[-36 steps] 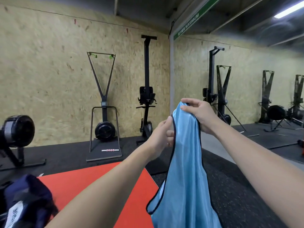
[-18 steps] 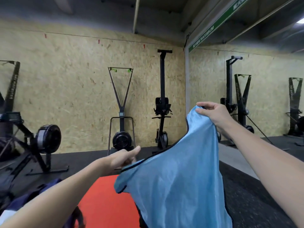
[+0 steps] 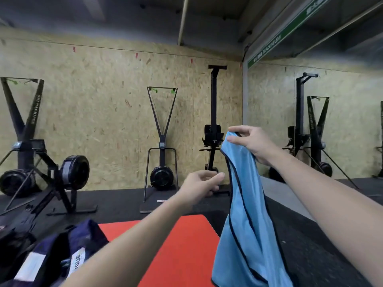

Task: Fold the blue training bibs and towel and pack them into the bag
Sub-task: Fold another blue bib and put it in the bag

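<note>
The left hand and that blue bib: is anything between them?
In the head view, nothing is held between the left hand and the blue bib; only the distant black floor and a machine's base show through the gap. The right hand alone grips the bib.

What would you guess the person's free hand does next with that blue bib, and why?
Probably the left hand reaches right to catch the bib's dark-trimmed edge. The right hand alone pinches its top, so it hangs limp and bunched; folding it likely needs two grips.
</note>
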A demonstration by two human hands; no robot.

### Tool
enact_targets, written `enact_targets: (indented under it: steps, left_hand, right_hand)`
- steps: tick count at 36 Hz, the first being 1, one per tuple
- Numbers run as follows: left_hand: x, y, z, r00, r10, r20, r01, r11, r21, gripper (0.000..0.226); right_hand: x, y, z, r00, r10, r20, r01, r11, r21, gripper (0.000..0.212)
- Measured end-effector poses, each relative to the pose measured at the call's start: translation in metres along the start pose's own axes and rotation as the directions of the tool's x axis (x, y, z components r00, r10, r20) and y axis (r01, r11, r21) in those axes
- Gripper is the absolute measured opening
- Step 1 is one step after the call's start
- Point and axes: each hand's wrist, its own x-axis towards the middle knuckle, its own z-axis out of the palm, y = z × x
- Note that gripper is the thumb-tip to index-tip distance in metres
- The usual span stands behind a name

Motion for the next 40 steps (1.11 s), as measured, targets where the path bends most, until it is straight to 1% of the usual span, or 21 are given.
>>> enact_targets:
  steps: [2, 6, 7, 9, 13, 17, 18, 21, 22, 24, 26, 28, 31, 32, 34, 36, 38, 40]
  left_hand:
    - [0.008, 0.009, 0.02, 0.999, -0.01, -0.042, 0.006, 0.996, -0.093, 0.049]
    - [0.025, 0.023, 0.041, 0.997, -0.057, -0.051, 0.041, 0.962, -0.27, 0.049]
    - [0.028, 0.024, 0.045, 0.997, -0.071, -0.041, 0.055, 0.952, -0.302, 0.044]
    - [0.027, 0.026, 0.051, 0.997, -0.073, -0.027, 0.06, 0.942, -0.331, 0.022]
    - [0.018, 0.015, 0.054, 0.999, -0.049, -0.008, 0.045, 0.955, -0.295, 0.023]
    - [-0.002, -0.007, 0.041, 0.991, -0.108, 0.082, 0.127, 0.953, -0.274, 0.018]
    - [-0.006, -0.013, 0.036, 0.989, -0.111, 0.093, 0.131, 0.959, -0.252, 0.02]
    - [-0.017, -0.026, 0.018, 0.99, -0.098, 0.098, 0.121, 0.955, -0.272, 0.035]
    - [-0.02, -0.028, 0.011, 0.99, -0.101, 0.094, 0.123, 0.957, -0.263, 0.037]
    - [-0.028, -0.033, -0.005, 0.989, -0.115, 0.094, 0.133, 0.966, -0.22, 0.032]
    - [-0.035, -0.036, -0.024, 0.987, -0.125, 0.1, 0.139, 0.981, -0.137, 0.029]
    - [-0.04, -0.039, -0.052, 0.978, -0.169, 0.119, 0.175, 0.984, -0.041, 0.029]
    - [-0.045, -0.037, -0.094, 0.961, -0.253, 0.114, 0.253, 0.967, 0.018, 0.051]
    - [-0.047, -0.034, -0.105, 0.959, -0.267, 0.095, 0.266, 0.964, 0.021, 0.052]
    - [-0.051, -0.024, -0.124, 0.971, -0.238, 0.027, 0.237, 0.971, 0.034, 0.037]
    - [-0.053, -0.011, -0.14, 0.986, -0.156, -0.053, 0.161, 0.98, 0.118, 0.015]
    - [-0.049, 0.0, -0.159, 0.991, -0.083, -0.101, 0.105, 0.968, 0.228, 0.012]
    - [-0.045, 0.007, -0.178, 0.994, -0.055, -0.096, 0.082, 0.949, 0.305, 0.011]
  right_hand:
    - [0.0, -0.001, 0.006, 1.0, -0.01, 0.01, 0.011, 1.0, -0.013, 0.041]
    - [-0.003, -0.002, 0.01, 1.0, -0.02, 0.011, 0.021, 0.999, -0.036, 0.042]
    - [-0.004, -0.002, 0.009, 1.0, -0.021, 0.011, 0.021, 0.999, -0.045, 0.042]
    - [-0.005, -0.002, 0.007, 1.0, -0.027, 0.005, 0.027, 0.998, -0.049, 0.04]
    - [-0.006, 0.0, -0.009, 0.999, -0.026, -0.034, 0.025, 0.999, -0.034, 0.034]
    - [-0.006, 0.004, -0.029, 0.996, -0.016, -0.087, 0.012, 0.999, -0.042, 0.034]
    - [-0.005, 0.006, -0.034, 0.995, -0.017, -0.102, 0.012, 0.999, -0.051, 0.035]
    - [-0.006, 0.011, -0.042, 0.992, -0.012, -0.128, 0.008, 0.999, -0.037, 0.037]
    - [-0.006, 0.013, -0.044, 0.991, -0.008, -0.132, 0.003, 0.999, -0.038, 0.037]
    - [-0.006, 0.017, -0.047, 0.989, 0.004, -0.145, -0.009, 0.999, -0.034, 0.037]
    - [-0.006, 0.018, -0.05, 0.988, 0.013, -0.155, -0.017, 0.999, -0.028, 0.038]
    - [-0.006, 0.019, -0.052, 0.985, 0.016, -0.17, -0.021, 0.999, -0.028, 0.037]
    - [-0.004, 0.019, -0.053, 0.982, 0.018, -0.188, -0.024, 0.999, -0.028, 0.037]
    - [-0.003, 0.019, -0.053, 0.981, 0.019, -0.193, -0.025, 0.999, -0.027, 0.036]
    - [0.0, 0.018, -0.05, 0.979, 0.027, -0.203, -0.033, 0.999, -0.027, 0.035]
    - [0.001, 0.016, -0.044, 0.979, 0.03, -0.204, -0.039, 0.999, -0.037, 0.035]
    - [0.003, 0.015, -0.037, 0.98, 0.027, -0.197, -0.036, 0.998, -0.044, 0.035]
    - [0.006, 0.014, -0.028, 0.982, 0.022, -0.19, -0.031, 0.998, -0.045, 0.035]
